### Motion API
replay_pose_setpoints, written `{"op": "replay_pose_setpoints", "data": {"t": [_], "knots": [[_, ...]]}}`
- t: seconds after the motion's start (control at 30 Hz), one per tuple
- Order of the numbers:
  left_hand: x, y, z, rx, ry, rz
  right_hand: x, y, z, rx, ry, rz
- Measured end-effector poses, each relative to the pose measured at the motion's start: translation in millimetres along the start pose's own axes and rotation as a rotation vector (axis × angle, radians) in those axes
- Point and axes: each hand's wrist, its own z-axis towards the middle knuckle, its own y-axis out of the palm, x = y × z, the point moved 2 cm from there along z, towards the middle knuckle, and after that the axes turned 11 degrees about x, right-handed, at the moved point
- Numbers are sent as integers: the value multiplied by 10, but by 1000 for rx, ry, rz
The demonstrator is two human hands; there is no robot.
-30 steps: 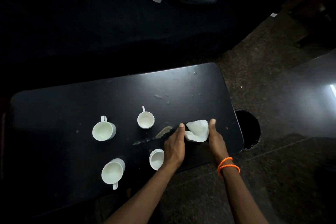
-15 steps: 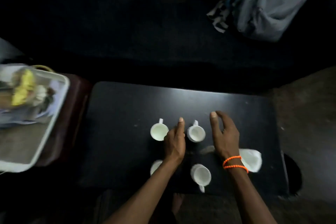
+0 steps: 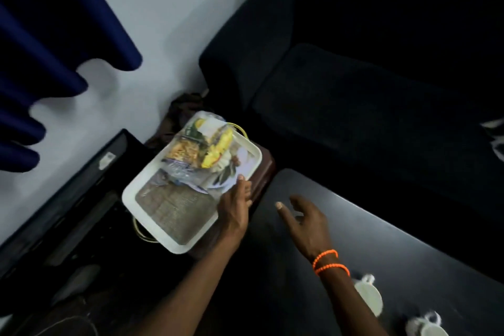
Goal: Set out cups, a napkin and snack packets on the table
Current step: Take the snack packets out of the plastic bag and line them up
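A white tray (image 3: 141, 194) sits on a dark brown stand left of the black table (image 3: 381, 232). Several snack packets (image 3: 201, 144), clear and yellow, lie piled at the tray's far end. My left hand (image 3: 236, 207) rests on the tray's right rim, thumb on top of the edge. Over the table's left end hovers my right hand (image 3: 302, 219), fingers spread and empty, with orange bead bracelets at the wrist. Two white cups (image 3: 371, 297) show blurred at the lower right, one cup (image 3: 431, 329) cut by the frame edge. The napkin is out of view.
A dark sofa (image 3: 354, 95) runs behind the table. A brown stand (image 3: 266, 169) carries the tray. A black unit (image 3: 81, 185) stands along the pale wall at left, under a blue curtain (image 3: 41, 35). Yellow cord (image 3: 139, 232) loops under the tray.
The view swung left from the cups to the tray. My left hand moved from between the cups to the tray's rim, and my right hand left the napkin and followed leftward.
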Motion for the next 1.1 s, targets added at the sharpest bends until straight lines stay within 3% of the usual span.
{"op": "replay_pose_setpoints", "data": {"t": [0.17, 0.3, 0.43, 0.63, 0.73, 0.8, 0.9, 1.0, 1.1], "knots": [[401, -751, 860, 425, 181, 282, -767, 856, 474, -77, 23, 123], [491, -1141, 1427, 627, 34, 291, -1113, 1461, 800, -109, 228, 278], [405, -1173, 1759, 308, -149, 2, -1163, 1803, 914, -129, 346, 366], [375, -1045, 1811, 105, -205, -292, -1074, 1937, 872, -44, 437, 396], [453, -911, 1637, 55, -33, -244, -1119, 1787, 886, 94, 493, 255], [498, -812, 1492, 24, 105, -162, -1172, 1609, 887, 141, 565, 360], [565, -668, 1215, 12, 441, 24, -1318, 1326, 834, -88, 662, 756], [572, -540, 837, -163, 772, 266, -1431, 1035, 779, -437, 621, 1160], [534, -454, 540, -311, 996, 489, -1365, 721, 733, -558, 653, 1408]]}}
